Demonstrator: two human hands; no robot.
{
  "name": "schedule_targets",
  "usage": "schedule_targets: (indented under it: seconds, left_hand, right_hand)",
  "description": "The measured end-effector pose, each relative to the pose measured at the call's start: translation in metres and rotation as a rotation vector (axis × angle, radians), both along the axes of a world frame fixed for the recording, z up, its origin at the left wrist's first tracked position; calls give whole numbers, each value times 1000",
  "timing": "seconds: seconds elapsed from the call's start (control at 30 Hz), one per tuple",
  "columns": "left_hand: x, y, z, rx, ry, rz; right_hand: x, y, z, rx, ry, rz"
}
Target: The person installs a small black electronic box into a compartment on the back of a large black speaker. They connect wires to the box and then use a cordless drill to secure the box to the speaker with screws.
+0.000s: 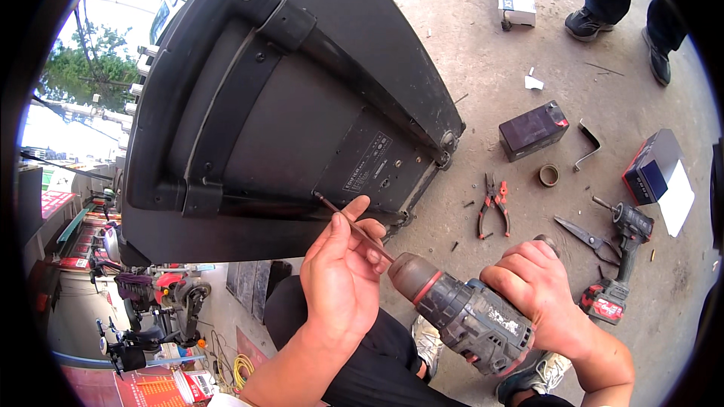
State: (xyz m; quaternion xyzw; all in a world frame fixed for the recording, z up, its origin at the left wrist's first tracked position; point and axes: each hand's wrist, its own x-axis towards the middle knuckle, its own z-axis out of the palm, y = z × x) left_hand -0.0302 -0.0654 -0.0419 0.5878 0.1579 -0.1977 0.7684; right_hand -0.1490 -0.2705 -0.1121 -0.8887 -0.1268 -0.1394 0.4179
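My right hand (537, 290) grips a worn black cordless drill (471, 320) with a red ring behind its chuck. A long thin screwdriver bit (374, 246) runs from the chuck toward the upper left. The fingers and thumb of my left hand (339, 286) are closed round that bit. Its tip rests at the edge of a recessed panel on the back of a large black portable speaker (290, 136), beside the lower handle tube. The speaker leans in front of me. Whether a screw sits under the tip is too small to tell.
On the concrete to the right lie pliers (494, 207), loose screws, a black battery (533, 130), a tape roll (548, 175), scissors (588, 239), a second power tool (624, 256) and boxes. A person's shoes (587, 24) stand at the far right. Scooters (162, 305) are parked at left.
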Motion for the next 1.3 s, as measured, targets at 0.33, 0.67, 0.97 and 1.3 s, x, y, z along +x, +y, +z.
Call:
schedule_targets:
  seconds: [0.33, 0.67, 0.97, 1.3]
  left_hand:
    - [2, 2, 0, 25, 20, 3]
    - [-16, -15, -2, 151, -4, -178]
    - [-69, -41, 19, 436, -989, -1431]
    - [-56, -59, 6, 605, -785, -2080]
  right_hand:
    - [3, 1, 9, -385, -206, -122]
    - [-8, -52, 29, -537, -96, 89]
    - [-132, -126, -17, -1045, 480, -27]
    - [-134, -183, -68, -944, 808, 39]
